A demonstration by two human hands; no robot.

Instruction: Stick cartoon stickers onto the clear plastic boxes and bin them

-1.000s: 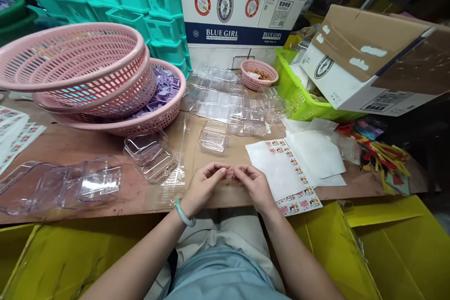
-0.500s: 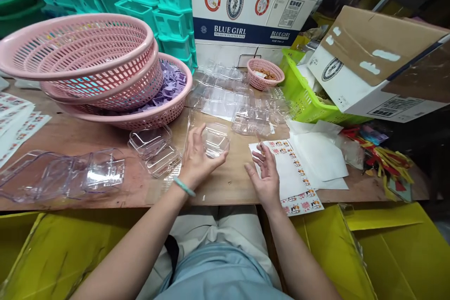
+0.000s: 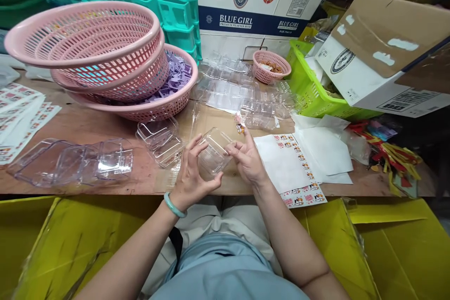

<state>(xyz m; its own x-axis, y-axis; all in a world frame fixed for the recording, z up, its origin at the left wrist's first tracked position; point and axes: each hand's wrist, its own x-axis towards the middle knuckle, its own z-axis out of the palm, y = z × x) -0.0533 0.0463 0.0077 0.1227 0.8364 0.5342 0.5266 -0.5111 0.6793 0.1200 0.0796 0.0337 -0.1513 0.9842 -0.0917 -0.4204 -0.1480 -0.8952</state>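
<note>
Head view: The clear container (image 3: pixel 215 153) is positioned above the desk (image 3: pixel 147 188), between the hands. The left hand (image 3: pixel 195 168) has its grip apart, fingers and thumb curved about the container's left side; contact cannot be confirmed. The right hand (image 3: pixel 248 158) has its grip clamped on the container's right corner, with a printed sticker (image 3: pixel 240 123) at the raised index fingertip. White sheets (image 3: pixel 279 164) lie just beside the right hand; nested pink baskets (image 3: pixel 140 63) stand at the left.

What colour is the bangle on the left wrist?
The bangle is pale bluish green, best seen in the head view.
</note>
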